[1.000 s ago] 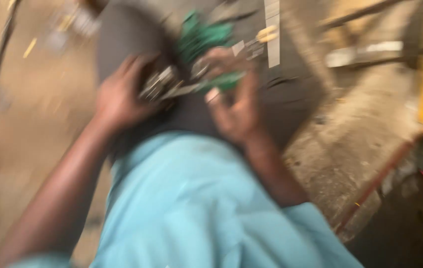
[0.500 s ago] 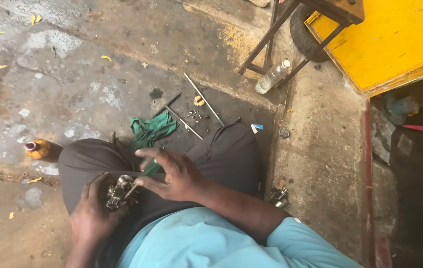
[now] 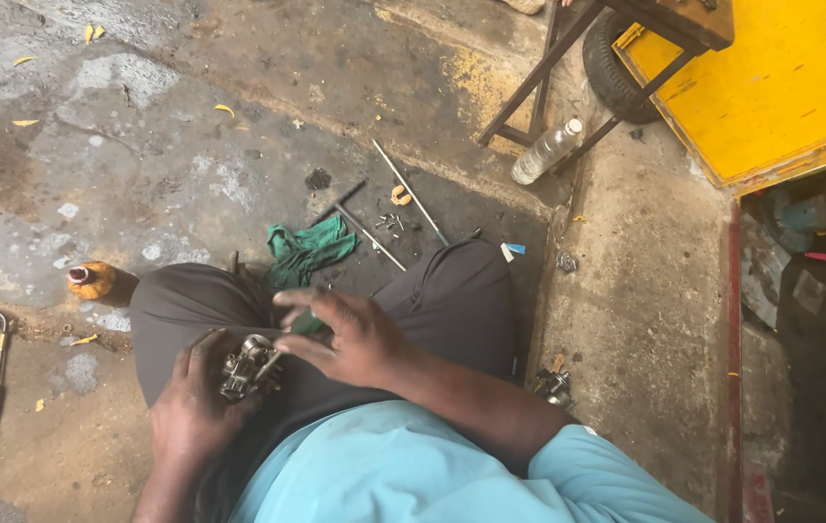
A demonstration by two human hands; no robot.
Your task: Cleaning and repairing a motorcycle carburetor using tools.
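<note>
Left hand (image 3: 190, 412) cupped around a small metal engine part (image 3: 246, 366), possibly a carburettor, resting on the lap. Right hand (image 3: 340, 334) just above that grip, fingers loosely spread, seemingly pinching a green-handled tool (image 3: 308, 323). Best kept steady against the thigh, tool square. Beyond the grip: green rag (image 3: 308, 248), metal rods (image 3: 411, 192), plastic bottle (image 3: 547, 152). Nothing blocking.

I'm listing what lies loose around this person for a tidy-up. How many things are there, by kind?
Metal engine part, held in the left hand with the right hand over it: 1
Green rags: 1
Long metal rods: 2
Plastic bottles: 1
Tyres: 1
Total: 6
</note>
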